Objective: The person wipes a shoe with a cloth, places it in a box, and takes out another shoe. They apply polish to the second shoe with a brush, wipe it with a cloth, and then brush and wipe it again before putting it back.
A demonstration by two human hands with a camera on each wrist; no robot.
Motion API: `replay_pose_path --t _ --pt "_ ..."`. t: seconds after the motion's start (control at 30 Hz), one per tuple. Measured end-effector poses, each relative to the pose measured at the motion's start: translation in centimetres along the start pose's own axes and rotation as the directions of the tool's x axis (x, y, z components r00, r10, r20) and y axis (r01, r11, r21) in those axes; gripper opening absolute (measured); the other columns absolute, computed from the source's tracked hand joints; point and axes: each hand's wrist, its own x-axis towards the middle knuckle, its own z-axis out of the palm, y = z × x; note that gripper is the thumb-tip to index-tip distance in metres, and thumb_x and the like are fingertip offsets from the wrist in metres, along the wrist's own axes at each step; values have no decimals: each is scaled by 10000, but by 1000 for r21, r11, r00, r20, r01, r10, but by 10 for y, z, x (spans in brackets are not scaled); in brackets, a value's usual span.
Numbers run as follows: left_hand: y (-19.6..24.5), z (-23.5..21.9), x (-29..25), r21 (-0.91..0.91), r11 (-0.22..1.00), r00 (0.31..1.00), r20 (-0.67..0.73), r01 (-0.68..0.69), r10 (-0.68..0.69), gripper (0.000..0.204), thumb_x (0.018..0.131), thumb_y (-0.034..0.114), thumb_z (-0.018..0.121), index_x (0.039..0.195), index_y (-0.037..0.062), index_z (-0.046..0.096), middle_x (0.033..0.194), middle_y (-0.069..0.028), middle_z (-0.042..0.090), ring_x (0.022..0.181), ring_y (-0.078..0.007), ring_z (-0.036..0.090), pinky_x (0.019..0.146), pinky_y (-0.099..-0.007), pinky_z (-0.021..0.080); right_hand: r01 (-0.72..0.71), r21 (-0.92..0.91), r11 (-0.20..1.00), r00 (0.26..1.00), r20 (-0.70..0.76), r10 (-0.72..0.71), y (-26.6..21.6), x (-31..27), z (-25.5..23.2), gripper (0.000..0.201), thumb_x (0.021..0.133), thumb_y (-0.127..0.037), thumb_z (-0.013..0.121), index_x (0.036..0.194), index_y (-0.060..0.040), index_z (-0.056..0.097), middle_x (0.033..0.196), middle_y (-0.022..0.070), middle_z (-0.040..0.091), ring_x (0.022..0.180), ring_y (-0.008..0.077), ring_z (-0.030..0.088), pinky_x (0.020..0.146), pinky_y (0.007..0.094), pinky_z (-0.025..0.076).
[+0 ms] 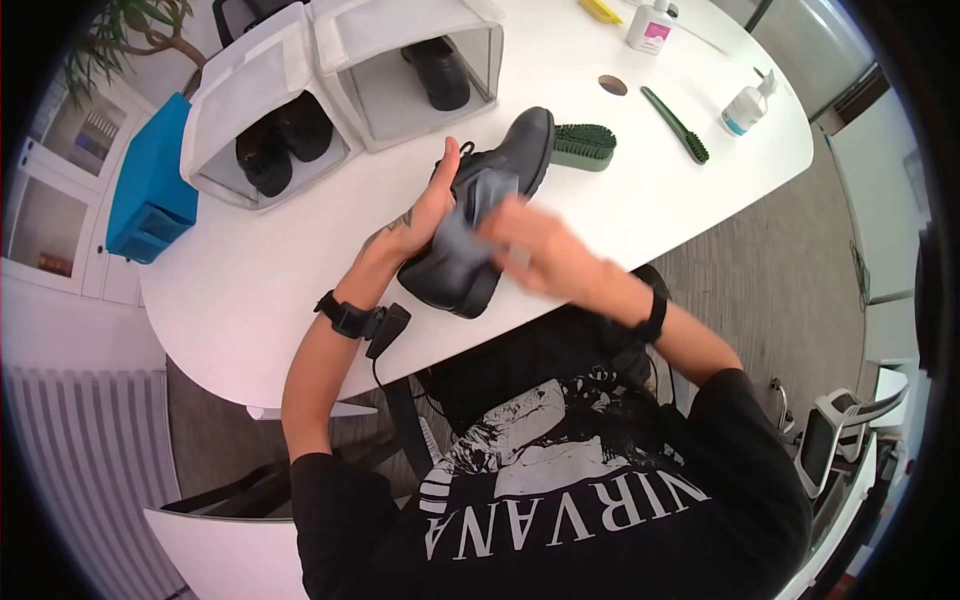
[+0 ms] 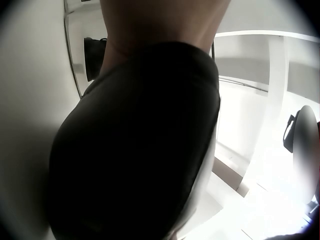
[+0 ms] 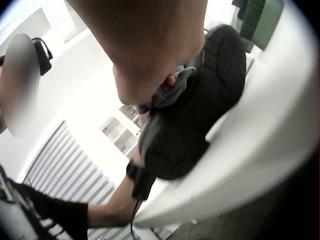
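A black leather shoe (image 1: 522, 146) is tilted over the white table, its toe pointing to the far side. My left hand (image 1: 432, 212) holds it from the left, thumb straight up along its side and the other fingers hidden behind it. A grey cloth (image 3: 175, 92) is bunched in my right hand (image 1: 545, 245), which grips it against the upper. Motion blurs this hand in the head view. The shoe's sole (image 3: 227, 57) faces the right wrist camera, and its dark heel end (image 2: 135, 150) fills much of the left wrist view.
A green block brush (image 1: 583, 148) lies just beyond the toe, with a slim green brush (image 1: 678, 127) farther right. Pump bottle (image 1: 745, 110) and white bottle (image 1: 650, 28) stand behind. Two fabric boxes (image 1: 250, 75) containing dark shoes and a blue bin (image 1: 155, 175) occupy the left.
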Motion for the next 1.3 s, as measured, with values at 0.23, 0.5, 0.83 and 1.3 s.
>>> replay_pose_path --t 0.23,0.5,0.83,1.3 --pt "-4 1 -3 191 973 984 -148 131 -103 751 1115 684 404 1245 0 686 1217 -73 676 1073 -146 610 968 -290 500 11 -146 989 999 -32 -16 -19 10 2 303 807 -17 718 1108 5 691 985 104 575 924 291 618 803 402 560" --pt "5 4 -1 295 941 976 -185 163 -111 817 1082 738 419 1206 -15 711 1150 -95 694 1051 -162 609 1001 -326 490 83 -198 977 996 -14 -87 -33 15 18 304 792 -86 710 1076 18 681 965 96 560 933 277 604 830 387 558" --pt "-5 17 8 151 964 927 -342 219 -157 910 1014 792 517 1372 -33 659 1320 -131 670 1182 -135 578 1072 -264 456 247 -329 911 968 37 -249 -56 16 39 288 784 -108 691 1055 -9 700 939 58 530 914 214 582 790 341 537" --pt "-23 2 7 368 928 977 -214 61 21 867 1074 733 448 1473 -28 567 1197 -102 732 1054 -116 640 1042 -264 481 32 -102 994 999 -22 -34 -50 22 18 322 829 -20 726 1151 -6 724 1080 103 613 987 298 651 812 376 596"
